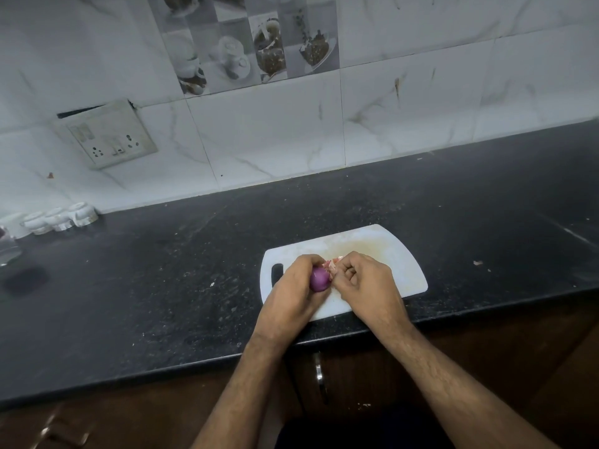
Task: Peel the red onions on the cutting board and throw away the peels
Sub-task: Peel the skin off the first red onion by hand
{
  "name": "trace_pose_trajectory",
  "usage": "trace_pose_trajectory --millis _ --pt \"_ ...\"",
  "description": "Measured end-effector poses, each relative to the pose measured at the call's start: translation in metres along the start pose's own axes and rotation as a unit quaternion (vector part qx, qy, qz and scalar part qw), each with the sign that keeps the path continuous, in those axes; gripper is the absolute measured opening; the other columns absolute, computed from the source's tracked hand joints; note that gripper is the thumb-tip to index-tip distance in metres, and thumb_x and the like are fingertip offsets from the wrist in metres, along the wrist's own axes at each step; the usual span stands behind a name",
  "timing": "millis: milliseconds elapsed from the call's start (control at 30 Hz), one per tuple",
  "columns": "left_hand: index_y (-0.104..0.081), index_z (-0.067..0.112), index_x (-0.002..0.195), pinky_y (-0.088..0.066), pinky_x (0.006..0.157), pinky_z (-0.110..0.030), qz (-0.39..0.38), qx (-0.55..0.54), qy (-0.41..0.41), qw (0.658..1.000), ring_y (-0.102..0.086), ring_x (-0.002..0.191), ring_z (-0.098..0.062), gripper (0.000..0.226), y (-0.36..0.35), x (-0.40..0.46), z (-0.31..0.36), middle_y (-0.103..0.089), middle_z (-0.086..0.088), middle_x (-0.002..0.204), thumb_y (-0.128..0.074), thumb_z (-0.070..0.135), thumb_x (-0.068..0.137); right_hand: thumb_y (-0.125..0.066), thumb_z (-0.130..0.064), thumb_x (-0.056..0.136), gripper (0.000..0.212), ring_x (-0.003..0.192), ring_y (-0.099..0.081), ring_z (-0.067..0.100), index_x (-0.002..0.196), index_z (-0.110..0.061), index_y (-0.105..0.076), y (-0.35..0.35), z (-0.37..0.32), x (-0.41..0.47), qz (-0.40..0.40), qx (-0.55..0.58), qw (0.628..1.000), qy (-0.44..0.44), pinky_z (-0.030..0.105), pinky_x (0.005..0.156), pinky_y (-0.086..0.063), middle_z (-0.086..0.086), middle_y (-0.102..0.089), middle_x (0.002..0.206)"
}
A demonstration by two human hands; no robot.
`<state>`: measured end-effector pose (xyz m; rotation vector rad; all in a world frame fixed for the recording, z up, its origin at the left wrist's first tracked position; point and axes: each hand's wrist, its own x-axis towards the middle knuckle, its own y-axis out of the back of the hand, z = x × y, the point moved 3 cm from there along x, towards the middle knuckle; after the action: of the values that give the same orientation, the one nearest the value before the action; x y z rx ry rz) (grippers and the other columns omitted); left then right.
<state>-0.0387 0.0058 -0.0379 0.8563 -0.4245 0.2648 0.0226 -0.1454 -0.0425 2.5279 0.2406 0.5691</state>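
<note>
A small purple-red onion (319, 280) is held just above the white cutting board (393, 254), near the board's front left part. My left hand (291, 293) grips the onion from the left, fingers curled round it. My right hand (363, 283) is right beside it and pinches pale pink peel (330, 264) at the onion's right end. My hands hide much of the onion and the board's middle. Any other onions are out of sight.
The board lies on a black stone counter (162, 286), close to its front edge. White ceramic pieces (60, 218) and a clear glass (8, 247) stand at the far left. A wall socket (110, 137) is on the tiled wall. Brown cabinet doors with a handle (319, 372) are below.
</note>
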Motion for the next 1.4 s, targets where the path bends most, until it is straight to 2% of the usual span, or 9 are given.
trace_pose_trajectory --millis 133,233,367,600,733,933,1067,1233,1400 --pt "-0.039 0.043 0.115 -0.054 0.085 -0.028 -0.003 0.006 0.012 1.000 -0.060 0.101 0.004 0.043 0.000 0.001 -0.001 -0.062 0.016 0.108 -0.074 0.029 0.094 -0.057 -0.031 0.103 0.013 0.063 -0.070 0.006 0.102 -0.025 -0.069 0.001 -0.002 0.000 0.002 0.041 0.999 0.000 0.033 0.063 -0.062 -0.012 -0.071 0.076" --pt "-0.035 0.048 0.112 -0.055 0.090 -0.036 -0.001 0.008 0.014 1.000 -0.062 0.101 0.001 0.045 0.000 0.001 -0.002 -0.062 0.017 0.107 -0.074 0.033 0.094 -0.061 -0.035 0.102 0.020 0.067 -0.070 0.001 0.115 -0.025 -0.072 0.003 -0.006 -0.001 -0.010 0.066 0.997 0.024 0.020 0.065 -0.059 -0.013 -0.072 0.090" --pt "-0.041 0.037 0.118 -0.053 0.095 -0.042 -0.019 -0.001 0.006 1.000 -0.065 0.103 -0.002 0.040 -0.004 0.001 -0.006 -0.065 0.015 0.112 -0.073 0.030 0.095 -0.067 -0.023 0.099 0.018 0.064 -0.067 -0.002 0.113 -0.019 -0.077 0.002 -0.004 0.000 -0.020 0.076 0.996 0.033 0.009 0.060 -0.050 -0.011 -0.069 0.094" --pt "-0.050 0.024 0.127 -0.051 0.094 -0.024 -0.040 -0.013 -0.015 0.999 -0.060 0.112 0.000 0.037 -0.004 0.002 -0.007 -0.062 0.014 0.120 -0.069 0.016 0.097 -0.068 -0.014 0.098 0.021 0.067 -0.065 -0.011 0.116 -0.016 -0.078 0.003 -0.009 -0.006 -0.005 0.053 0.998 0.041 0.001 0.062 -0.047 -0.016 -0.069 0.087" --pt "-0.046 0.027 0.128 -0.052 0.095 -0.028 -0.051 -0.004 -0.022 0.998 -0.061 0.112 -0.005 0.041 -0.005 0.002 -0.008 -0.062 0.011 0.122 -0.071 0.022 0.096 -0.071 -0.015 0.096 0.023 0.081 -0.073 0.005 0.118 -0.017 -0.077 0.003 -0.005 -0.007 0.014 0.052 0.998 0.026 0.015 0.078 -0.058 -0.005 -0.078 0.106" --pt "-0.041 0.035 0.125 -0.052 0.091 -0.024 -0.061 0.003 -0.008 0.998 -0.062 0.108 -0.003 0.041 -0.006 0.001 -0.005 -0.062 0.013 0.121 -0.070 0.026 0.096 -0.070 -0.018 0.095 0.010 0.064 -0.069 0.006 0.088 -0.016 -0.077 0.000 -0.001 -0.006 0.028 0.007 1.000 -0.011 0.027 0.064 -0.059 -0.009 -0.068 0.065" --pt "-0.042 0.038 0.121 -0.047 0.088 -0.019 -0.055 0.019 -0.009 0.998 -0.060 0.106 -0.001 0.033 -0.007 0.001 -0.001 -0.063 0.015 0.115 -0.064 0.029 0.100 -0.066 -0.018 0.097 0.014 0.065 -0.070 0.001 0.086 -0.017 -0.074 0.000 -0.001 -0.004 0.010 0.009 0.999 -0.043 0.022 0.062 -0.059 -0.007 -0.071 0.067" --pt "-0.040 0.048 0.112 -0.053 0.096 -0.035 -0.024 0.000 0.004 1.000 -0.063 0.107 -0.002 0.038 -0.001 0.001 -0.001 -0.062 0.019 0.113 -0.064 0.022 0.100 -0.062 -0.019 0.100 0.016 0.063 -0.069 -0.001 0.087 -0.016 -0.071 0.002 0.004 0.002 0.024 0.006 0.995 -0.092 0.027 0.051 -0.061 -0.008 -0.071 0.069" --pt "-0.044 0.030 0.133 -0.052 0.099 -0.031 -0.035 -0.005 -0.003 0.999 -0.062 0.110 0.000 0.040 -0.004 0.001 -0.005 -0.061 0.016 0.123 -0.065 0.023 0.100 -0.065 -0.032 0.100 0.015 0.061 -0.067 -0.009 0.088 -0.026 -0.072 0.002 -0.002 0.000 0.003 -0.001 0.997 -0.071 0.012 0.050 -0.051 -0.015 -0.069 0.068"
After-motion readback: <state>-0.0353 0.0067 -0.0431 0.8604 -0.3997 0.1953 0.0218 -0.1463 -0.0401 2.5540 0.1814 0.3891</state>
